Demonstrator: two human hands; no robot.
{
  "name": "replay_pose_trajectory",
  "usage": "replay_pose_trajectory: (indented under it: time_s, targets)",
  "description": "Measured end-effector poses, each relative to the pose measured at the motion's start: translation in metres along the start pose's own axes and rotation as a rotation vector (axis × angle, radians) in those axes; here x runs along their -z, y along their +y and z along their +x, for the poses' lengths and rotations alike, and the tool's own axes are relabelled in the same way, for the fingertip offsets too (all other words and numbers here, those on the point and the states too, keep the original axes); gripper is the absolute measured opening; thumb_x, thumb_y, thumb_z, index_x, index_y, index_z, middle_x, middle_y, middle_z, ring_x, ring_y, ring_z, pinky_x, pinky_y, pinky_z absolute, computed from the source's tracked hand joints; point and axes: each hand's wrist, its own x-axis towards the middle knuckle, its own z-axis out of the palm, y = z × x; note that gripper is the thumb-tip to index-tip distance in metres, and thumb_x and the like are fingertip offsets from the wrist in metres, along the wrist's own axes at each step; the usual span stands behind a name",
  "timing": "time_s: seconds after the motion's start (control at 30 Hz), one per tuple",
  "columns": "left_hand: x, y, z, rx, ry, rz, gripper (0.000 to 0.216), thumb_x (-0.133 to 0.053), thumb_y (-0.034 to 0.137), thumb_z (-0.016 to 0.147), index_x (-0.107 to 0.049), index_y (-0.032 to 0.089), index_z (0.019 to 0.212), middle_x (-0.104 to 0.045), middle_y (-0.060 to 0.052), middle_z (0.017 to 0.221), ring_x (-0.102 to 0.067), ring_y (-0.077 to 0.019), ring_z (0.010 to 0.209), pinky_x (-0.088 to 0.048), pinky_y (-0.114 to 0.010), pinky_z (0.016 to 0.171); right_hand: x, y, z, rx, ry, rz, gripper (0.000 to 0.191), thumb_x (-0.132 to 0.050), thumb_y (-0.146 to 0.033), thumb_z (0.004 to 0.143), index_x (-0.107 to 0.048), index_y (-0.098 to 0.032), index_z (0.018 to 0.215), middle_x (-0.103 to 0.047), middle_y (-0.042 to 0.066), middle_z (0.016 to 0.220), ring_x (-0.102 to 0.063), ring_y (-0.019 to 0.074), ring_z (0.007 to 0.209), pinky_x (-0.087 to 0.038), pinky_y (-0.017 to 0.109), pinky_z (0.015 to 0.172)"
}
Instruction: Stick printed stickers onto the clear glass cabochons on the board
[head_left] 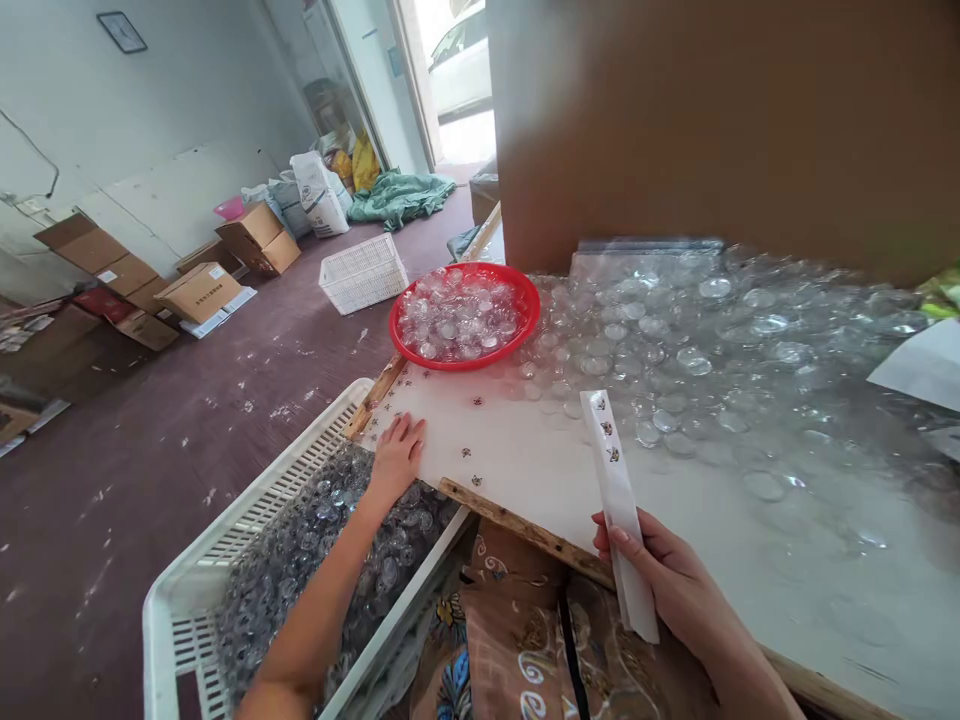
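My right hand [667,570] grips a folded white sticker strip [626,540] between thumb and fingers, above the front edge of the table. Several small dark animal-face stickers show near its upper end. My left hand [397,458] rests on the corner of the white tabletop [525,450], fingers stretched out over the surface. Small loose stickers [466,453] like those on the strip lie about it. My left forearm crosses over a white plastic crate [176,590] filled with clear round plastic pieces [315,570].
A red round tray [469,365] heaped with clear plastic pieces stands at the table's far left. More clear discs [667,360] spread across the right side, before a brown board [720,130]. A white basket [364,275] and cardboard boxes [201,292] sit on the floor.
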Motion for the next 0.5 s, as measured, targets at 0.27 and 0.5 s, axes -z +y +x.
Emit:
replay_pose_trajectory:
  time_s: [0.27,0.5]
  targets:
    - [0.019,-0.052,-0.110,0.210,0.154,-0.104,0.040,-0.052,0.035,0.093,-0.055,0.020,0.130,-0.054,-0.013,0.132,-0.055,-0.0286,0.119,-0.044,-0.047,0.103,0.003,0.001,0.000,-0.097,-0.008,0.071,0.050,-0.067,-0.063,0.076,-0.068,-0.018,0.099,-0.066,0.007,0.078,-0.058,0.0188,0.070,-0.047,0.027,0.058]
    - [0.041,-0.002,-0.031,0.026,0.190,-0.269,0.034,-0.056,0.032,0.092,-0.059,0.021,0.124,-0.056,-0.011,0.127,-0.054,-0.0262,0.118,-0.042,-0.043,0.104,0.004,0.005,0.002,-0.117,0.010,0.170,0.047,-0.071,-0.059,0.075,-0.068,-0.019,0.099,-0.066,0.006,0.080,-0.058,0.0164,0.072,-0.047,0.024,0.061]
